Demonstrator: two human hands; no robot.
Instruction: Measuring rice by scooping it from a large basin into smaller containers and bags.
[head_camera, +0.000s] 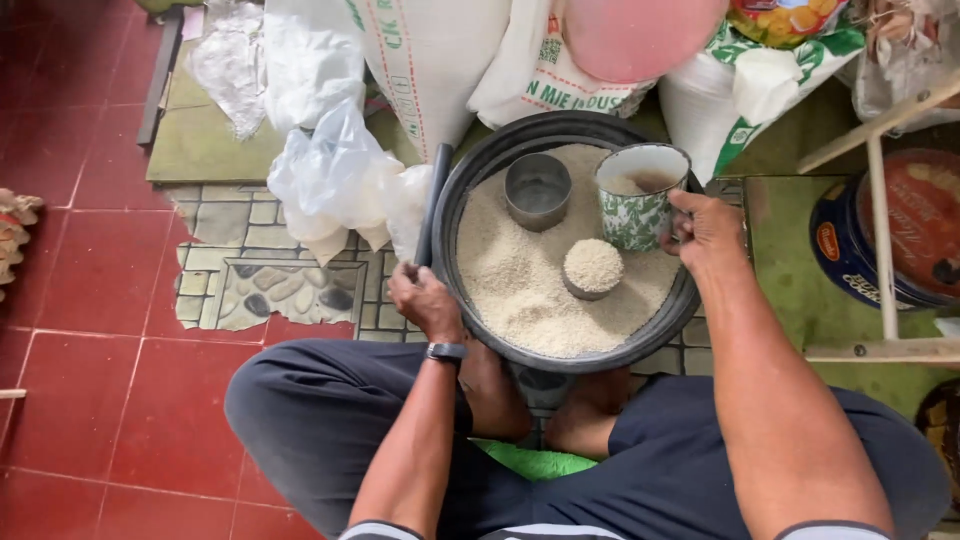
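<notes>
1. Left hand (425, 300) gripping rim of one black basin (455, 200) of rice.
2. Right hand (705, 228) closed on one green patterned mug (640, 205) — over basin's right edge.
3. Two more measuring cups on rice — one metal cup (537, 190) empty, one heaped cup (593, 268).

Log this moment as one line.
left hand: on basin rim | right hand: holds patterned mug of rice | small tins in rice

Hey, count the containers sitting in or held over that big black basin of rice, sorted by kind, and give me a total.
Plain grey metal cup, empty, standing in the rice: 1
Small round measure heaped full of rice: 1
Green-and-white patterned enamel mug, held by the right hand: 1
Total: 3
All sit within the round black basin.
</notes>
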